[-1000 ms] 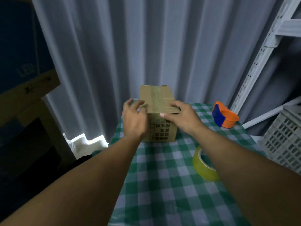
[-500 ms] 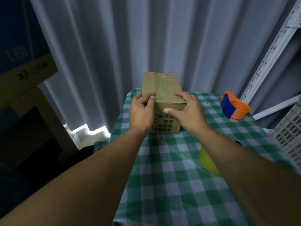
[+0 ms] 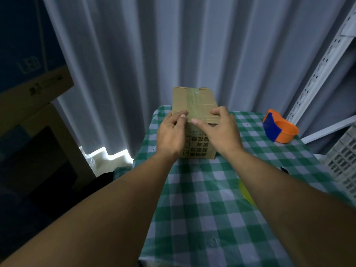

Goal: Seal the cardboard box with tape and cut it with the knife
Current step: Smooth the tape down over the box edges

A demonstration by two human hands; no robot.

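Observation:
A small brown cardboard box (image 3: 193, 102) stands at the far side of the green checked table (image 3: 212, 209), printed text on its near face. A strip of clear tape (image 3: 193, 101) runs along the middle of its top. My left hand (image 3: 170, 134) grips the box's near left corner, thumb pressed on the top by the tape. My right hand (image 3: 221, 130) holds the near right corner, thumb across the front top edge. A yellow tape roll (image 3: 245, 193) lies on the table, mostly hidden under my right forearm. No knife is identifiable.
An orange and blue tape dispenser (image 3: 279, 126) sits at the table's far right. A white perforated crate (image 3: 342, 160) and a white slotted shelf post (image 3: 317, 74) stand on the right. Grey curtain hangs behind. Cardboard boxes (image 3: 34, 89) are stacked at the left.
Both hands have closed in on the box's near top corners, thumbs now pressing its top edge. My view has shifted, so the box and table sit further right and higher in the frame.

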